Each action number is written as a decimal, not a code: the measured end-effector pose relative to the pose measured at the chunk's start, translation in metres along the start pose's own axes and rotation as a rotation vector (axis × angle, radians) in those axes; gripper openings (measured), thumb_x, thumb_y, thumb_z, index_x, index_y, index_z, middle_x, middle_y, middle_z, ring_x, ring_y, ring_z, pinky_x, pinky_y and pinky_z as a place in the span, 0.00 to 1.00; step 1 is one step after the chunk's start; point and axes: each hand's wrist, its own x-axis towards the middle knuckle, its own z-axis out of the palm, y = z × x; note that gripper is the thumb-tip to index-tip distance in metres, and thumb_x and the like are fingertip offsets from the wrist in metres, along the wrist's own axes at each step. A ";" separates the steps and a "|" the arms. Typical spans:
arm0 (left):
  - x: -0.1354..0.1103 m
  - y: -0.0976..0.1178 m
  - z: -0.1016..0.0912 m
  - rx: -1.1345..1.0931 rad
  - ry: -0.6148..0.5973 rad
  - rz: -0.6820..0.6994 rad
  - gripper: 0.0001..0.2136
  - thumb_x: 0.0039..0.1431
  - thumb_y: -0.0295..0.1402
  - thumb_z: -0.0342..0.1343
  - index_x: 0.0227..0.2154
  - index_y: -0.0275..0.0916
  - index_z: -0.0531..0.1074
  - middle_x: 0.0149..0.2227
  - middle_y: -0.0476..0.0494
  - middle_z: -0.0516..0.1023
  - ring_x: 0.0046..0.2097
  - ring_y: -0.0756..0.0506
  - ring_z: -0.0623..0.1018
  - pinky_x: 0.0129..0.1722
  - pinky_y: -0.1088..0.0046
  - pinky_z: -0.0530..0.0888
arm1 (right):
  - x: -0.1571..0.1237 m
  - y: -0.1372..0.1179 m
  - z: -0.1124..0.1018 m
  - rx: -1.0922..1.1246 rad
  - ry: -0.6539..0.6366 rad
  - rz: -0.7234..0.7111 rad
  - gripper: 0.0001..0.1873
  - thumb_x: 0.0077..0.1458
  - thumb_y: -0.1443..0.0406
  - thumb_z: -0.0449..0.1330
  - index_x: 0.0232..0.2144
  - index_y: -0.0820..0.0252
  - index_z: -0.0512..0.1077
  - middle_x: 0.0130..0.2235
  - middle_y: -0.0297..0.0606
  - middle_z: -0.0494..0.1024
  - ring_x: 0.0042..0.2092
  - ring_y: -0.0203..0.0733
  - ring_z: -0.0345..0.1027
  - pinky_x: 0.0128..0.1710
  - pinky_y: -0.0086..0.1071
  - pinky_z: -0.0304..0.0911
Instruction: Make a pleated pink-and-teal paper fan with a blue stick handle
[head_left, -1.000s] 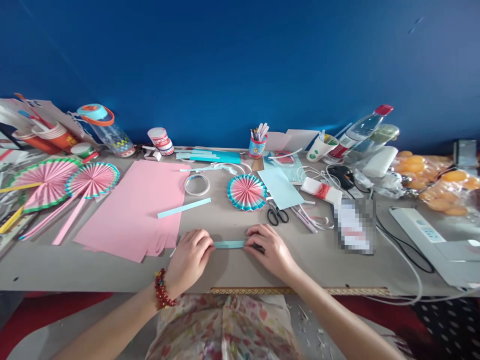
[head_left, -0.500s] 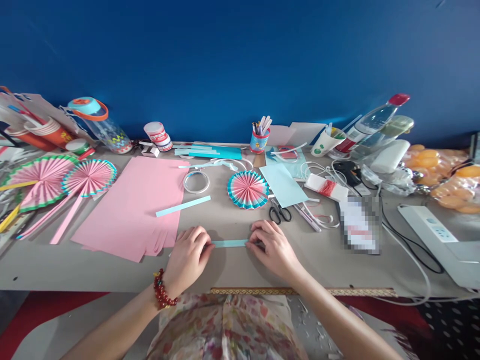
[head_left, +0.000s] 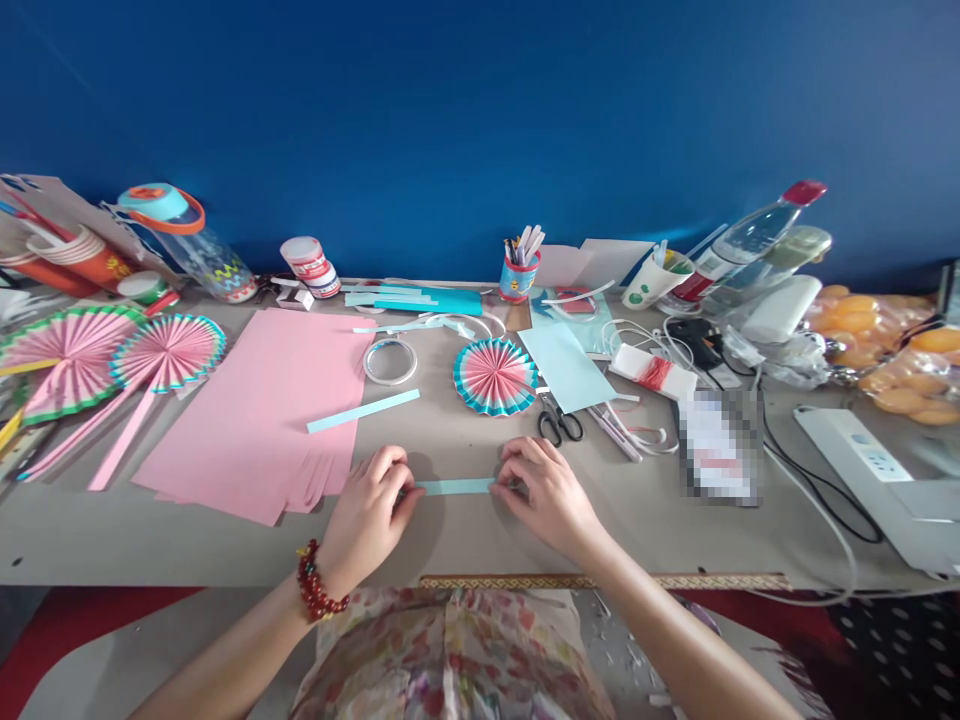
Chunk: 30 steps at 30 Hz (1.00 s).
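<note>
A narrow light-blue paper strip [head_left: 454,487] lies flat on the grey table [head_left: 465,540] near its front edge. My left hand [head_left: 367,515], with a red bead bracelet at the wrist, pinches the strip's left end with curled fingers. My right hand [head_left: 545,497] presses down on the strip's right end, fingers closed over it. A second blue strip [head_left: 363,411] lies loose just beyond, beside a stack of pink paper sheets [head_left: 270,415]. A small pink-and-teal pleated paper rosette [head_left: 494,375] and black scissors [head_left: 557,420] lie past my right hand.
Two pink pleated paper fans [head_left: 112,360] lie at the left. A tape ring [head_left: 390,360], a pen cup [head_left: 519,275], bottles [head_left: 739,245], cables, a white power strip [head_left: 862,460] and bagged oranges [head_left: 892,350] crowd the back and right. A blue wall stands behind.
My left hand has slid slightly left along the strip, leaving more of it showing. The view has shifted a little; my right hand stays on the right end.
</note>
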 end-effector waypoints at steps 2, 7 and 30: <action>-0.002 -0.001 -0.003 0.020 0.004 -0.016 0.05 0.66 0.30 0.50 0.32 0.40 0.65 0.43 0.42 0.70 0.39 0.44 0.73 0.38 0.65 0.70 | 0.000 0.000 0.000 0.003 0.000 0.004 0.07 0.53 0.69 0.65 0.28 0.56 0.69 0.41 0.38 0.73 0.43 0.46 0.66 0.44 0.39 0.62; -0.011 -0.007 -0.011 0.075 0.035 -0.052 0.06 0.67 0.31 0.50 0.32 0.40 0.66 0.43 0.42 0.71 0.41 0.43 0.73 0.39 0.63 0.69 | 0.000 0.001 0.001 0.006 0.002 0.002 0.07 0.54 0.68 0.65 0.28 0.56 0.70 0.41 0.38 0.73 0.43 0.45 0.66 0.44 0.39 0.62; -0.005 0.007 -0.019 0.195 0.017 -0.013 0.07 0.62 0.25 0.52 0.41 0.40 0.69 0.50 0.39 0.72 0.49 0.38 0.72 0.47 0.55 0.70 | 0.003 0.002 -0.002 -0.023 -0.029 -0.016 0.06 0.54 0.67 0.66 0.27 0.56 0.72 0.40 0.38 0.73 0.41 0.45 0.66 0.43 0.39 0.63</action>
